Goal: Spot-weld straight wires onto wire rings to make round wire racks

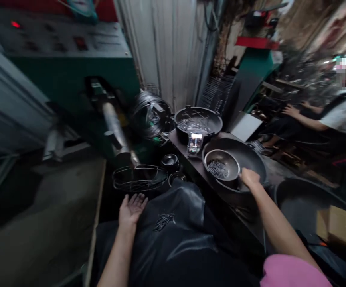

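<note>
My right hand [250,178] is closed at the right side of a small round pan [210,159], where its handle would be; the fist hides the grip. Small dark metal pieces [219,169] lie in the bottom of this pan, which sits inside a large black wok [252,159]. Palm up with fingers spread, my left hand [133,208] is empty beside my lap, just below a round wire frame [139,178]. A little heap of thin metal pieces [163,221] rests on the dark apron [187,199] over my legs.
A green machine [56,79] with a metal arm [115,123] stands ahead on the left. Behind the wok are a pan of wire pieces [196,121] and a lit phone [195,143]. A cardboard box [340,227] is at right. Another person [337,111] sits farther right.
</note>
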`<state>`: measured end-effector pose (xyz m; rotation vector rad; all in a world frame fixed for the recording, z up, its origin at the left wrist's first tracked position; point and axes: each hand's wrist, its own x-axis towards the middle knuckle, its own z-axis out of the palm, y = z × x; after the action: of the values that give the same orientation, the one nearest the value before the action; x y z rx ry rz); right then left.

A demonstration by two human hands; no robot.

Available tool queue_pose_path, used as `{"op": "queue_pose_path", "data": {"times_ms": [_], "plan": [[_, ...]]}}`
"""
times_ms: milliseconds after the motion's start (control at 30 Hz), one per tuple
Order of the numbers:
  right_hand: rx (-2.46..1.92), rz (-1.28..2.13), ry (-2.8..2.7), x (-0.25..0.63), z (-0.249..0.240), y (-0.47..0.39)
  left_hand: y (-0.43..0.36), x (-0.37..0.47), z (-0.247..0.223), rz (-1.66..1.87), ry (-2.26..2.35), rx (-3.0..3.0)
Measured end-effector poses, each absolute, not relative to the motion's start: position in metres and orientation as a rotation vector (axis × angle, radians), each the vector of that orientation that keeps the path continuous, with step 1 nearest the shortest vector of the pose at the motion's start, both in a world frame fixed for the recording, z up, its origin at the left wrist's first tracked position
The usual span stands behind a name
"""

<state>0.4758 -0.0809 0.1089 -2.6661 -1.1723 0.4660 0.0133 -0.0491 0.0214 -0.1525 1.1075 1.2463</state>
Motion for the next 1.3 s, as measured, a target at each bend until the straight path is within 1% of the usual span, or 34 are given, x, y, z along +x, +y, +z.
{"op": "queue_pose_path", "data": {"times_ms": [67,167,300,433,567,700,833,900,967,1167,1233,1300], "plan": [[-2.371,0.402,-1.492,0.442,0.111,-0.068,-0.046,0.021,0.022,1.212,1.121,-0.184],[-1.809,0.493,-1.819,0.372,0.110,-0.042,-0.041,0.036,0.023,1.166,1.100,-0.222],[-1.493,0.524,-2.015,0.279,0.108,-0.004,-0.036,0.055,0.020,1.119,1.028,-0.278],[-1.374,0.488,-2.149,0.219,0.114,0.024,-0.026,0.076,0.016,1.076,0.888,-0.363],[-1.368,0.391,-2.303,0.192,0.127,0.035,-0.011,0.100,0.009,1.140,0.719,-0.424],[-1.334,0.300,-2.475,0.182,0.135,0.013,-0.012,0.102,0.003,1.258,0.634,-0.439],[-1.224,0.291,-2.450,0.176,0.134,-0.027,-0.045,0.069,0.005,1.284,0.790,-0.313],[-1.141,0.386,-2.322,0.176,0.132,-0.039,-0.071,0.046,0.012,1.346,0.924,-0.190],[-1.077,0.554,-2.135,0.175,0.129,-0.044,-0.100,0.022,0.024,1.471,1.057,-0.071],[-1.091,1.206,-1.537,0.138,0.108,-0.062,-0.163,-0.022,0.069,1.973,1.209,0.157],[-1.120,1.326,-1.439,0.125,0.101,-0.076,-0.174,-0.030,0.076,2.087,1.271,0.118],[-1.152,1.341,-1.424,0.117,0.096,-0.089,-0.182,-0.038,0.076,2.130,1.281,0.028]]}}
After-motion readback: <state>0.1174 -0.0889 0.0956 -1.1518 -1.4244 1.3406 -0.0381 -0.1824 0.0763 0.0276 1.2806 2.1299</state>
